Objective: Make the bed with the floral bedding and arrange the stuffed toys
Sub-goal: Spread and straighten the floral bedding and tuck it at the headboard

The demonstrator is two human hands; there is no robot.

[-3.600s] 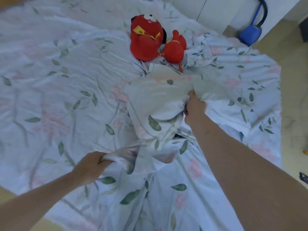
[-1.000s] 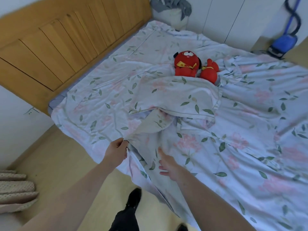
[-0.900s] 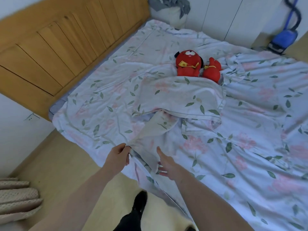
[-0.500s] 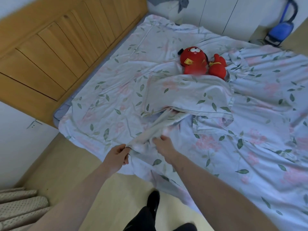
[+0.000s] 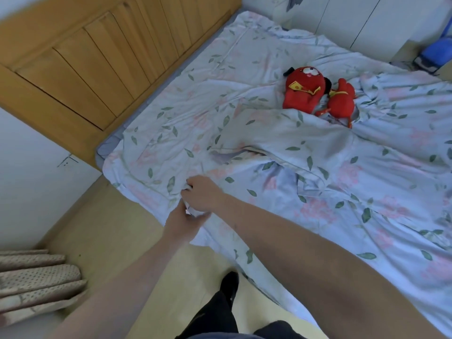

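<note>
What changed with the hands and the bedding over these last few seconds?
The right hand left the bunched cover mid-bed, lay open a second ago, and now grips the floral cover at its edge, beside the left hand, which kept its grip. The red stuffed toys stayed put.

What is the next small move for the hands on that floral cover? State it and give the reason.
Probably draw the gathered edge of the floral cover back toward the near bedside. The left hand and right hand both grip bunched fabric at the bed's edge, while a rumpled fold still lies mid-bed below the two red stuffed toys. Pulling should flatten it.
</note>
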